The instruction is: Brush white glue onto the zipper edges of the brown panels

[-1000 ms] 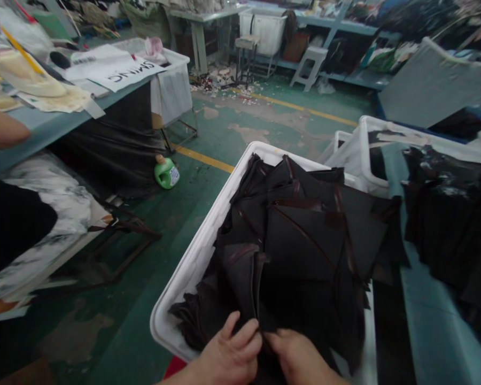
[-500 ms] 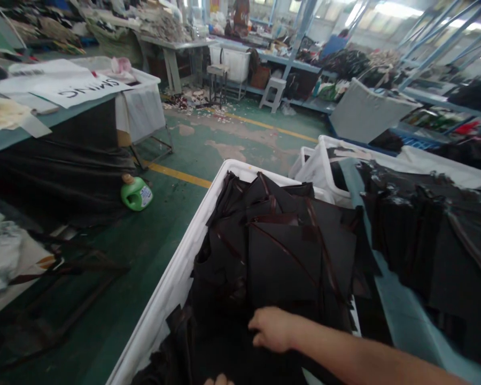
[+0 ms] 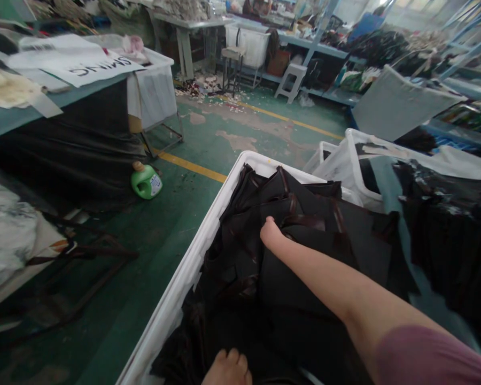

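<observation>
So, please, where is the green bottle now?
In the head view, the green bottle is on the floor, left of centre, between the dark cloth under the table and the white bin holding black fabric.

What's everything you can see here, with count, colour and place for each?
Near bin: 1, white, centre foreground
Fabric pieces: many, black with brown strips, in near bin
Fabric stack: 1, black, right
Other bins: several, white, left, right and back
Left table: 1, blue-green, upper left
Lettered sheet: 1, white, on left table
Bottle: 1, green, on floor, left
Plastic stool: 1, pale grey, back
Far clutter: too blurred to count
Sleeve: 1, purple, lower right
Left hand: 1, bare, bottom edge
Right hand: 1, bare, at fabric pieces
</observation>
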A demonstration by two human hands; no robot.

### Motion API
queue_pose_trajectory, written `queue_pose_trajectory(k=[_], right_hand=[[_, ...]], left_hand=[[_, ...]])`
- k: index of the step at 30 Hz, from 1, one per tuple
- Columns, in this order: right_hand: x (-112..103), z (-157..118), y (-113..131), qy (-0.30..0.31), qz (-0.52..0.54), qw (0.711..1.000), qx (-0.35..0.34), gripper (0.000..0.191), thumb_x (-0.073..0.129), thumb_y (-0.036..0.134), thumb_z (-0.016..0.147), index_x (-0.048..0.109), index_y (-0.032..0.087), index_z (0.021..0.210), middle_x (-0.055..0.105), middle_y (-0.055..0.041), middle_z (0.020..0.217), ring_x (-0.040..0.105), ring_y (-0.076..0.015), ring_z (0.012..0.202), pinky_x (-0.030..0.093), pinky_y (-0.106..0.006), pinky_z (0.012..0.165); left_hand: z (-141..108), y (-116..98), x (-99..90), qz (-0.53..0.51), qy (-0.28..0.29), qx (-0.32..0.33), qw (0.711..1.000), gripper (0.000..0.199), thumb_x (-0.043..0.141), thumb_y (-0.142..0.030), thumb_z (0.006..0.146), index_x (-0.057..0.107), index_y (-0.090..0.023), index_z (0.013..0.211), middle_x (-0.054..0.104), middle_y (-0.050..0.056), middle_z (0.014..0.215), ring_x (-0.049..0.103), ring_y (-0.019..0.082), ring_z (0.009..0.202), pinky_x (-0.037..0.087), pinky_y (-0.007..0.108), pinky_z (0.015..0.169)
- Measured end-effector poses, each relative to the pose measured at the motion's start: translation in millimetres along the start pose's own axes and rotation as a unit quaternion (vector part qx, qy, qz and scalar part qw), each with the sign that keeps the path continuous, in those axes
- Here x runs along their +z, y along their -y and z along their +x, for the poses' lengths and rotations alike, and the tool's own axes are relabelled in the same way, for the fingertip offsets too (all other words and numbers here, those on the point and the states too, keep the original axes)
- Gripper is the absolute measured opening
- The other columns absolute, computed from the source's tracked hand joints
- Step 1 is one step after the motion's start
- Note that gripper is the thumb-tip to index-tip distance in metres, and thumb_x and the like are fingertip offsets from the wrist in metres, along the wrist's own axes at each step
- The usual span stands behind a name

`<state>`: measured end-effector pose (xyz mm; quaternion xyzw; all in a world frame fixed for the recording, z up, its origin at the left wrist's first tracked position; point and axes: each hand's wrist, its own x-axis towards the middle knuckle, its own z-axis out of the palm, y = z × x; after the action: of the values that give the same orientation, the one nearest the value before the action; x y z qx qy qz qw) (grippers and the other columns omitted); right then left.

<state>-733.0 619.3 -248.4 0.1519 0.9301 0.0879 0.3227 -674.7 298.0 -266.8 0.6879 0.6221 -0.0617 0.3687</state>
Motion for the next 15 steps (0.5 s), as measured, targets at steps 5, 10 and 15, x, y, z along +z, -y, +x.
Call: queue_pose_trajectory(k=[5, 10, 15], right_hand=[[-45, -66, -20, 0.010, 0.029, 0.999, 0.028, 0.027, 0.048, 0.005, 0.073, 0.070, 0.011, 0.089, 0.062, -0.0204, 0.100, 0.056, -0.0296, 0.095, 0.045, -0.041, 0.072], [-107, -151, -45, -0.034, 0.048, 0.995, 0.083, 0.031, 0.041, 0.006, 0.076, 0.065, 0.012, 0.095, 0.065, -0.0157, 0.084, 0.061, -0.0268, 0.085, 0.044, -0.036, 0.068], [-89, -219, -10, -0.027, 0.167, 0.985, -0.027, 0.029, 0.043, 0.011, 0.074, 0.064, 0.020, 0.092, 0.065, -0.0078, 0.076, 0.061, -0.0219, 0.077, 0.042, -0.030, 0.067]], left_hand=[[-21, -3, -26.0, 0.005, -0.030, 0.020, 0.999, 0.020, 0.045, -0.021, 0.088, 0.063, -0.016, 0.093, 0.061, 0.009, 0.091, 0.053, 0.022, 0.088, 0.040, 0.033, 0.070], [-44, -19, -48.8, 0.020, -0.091, 0.061, 0.994, 0.017, 0.047, -0.023, 0.088, 0.063, -0.017, 0.090, 0.061, 0.006, 0.085, 0.053, 0.019, 0.084, 0.040, 0.030, 0.068], [-63, -27, -58.9, 0.069, -0.285, 0.073, 0.953, 0.013, 0.050, -0.026, 0.086, 0.062, -0.024, 0.082, 0.058, 0.002, 0.106, 0.044, 0.024, 0.108, 0.034, 0.040, 0.089]])
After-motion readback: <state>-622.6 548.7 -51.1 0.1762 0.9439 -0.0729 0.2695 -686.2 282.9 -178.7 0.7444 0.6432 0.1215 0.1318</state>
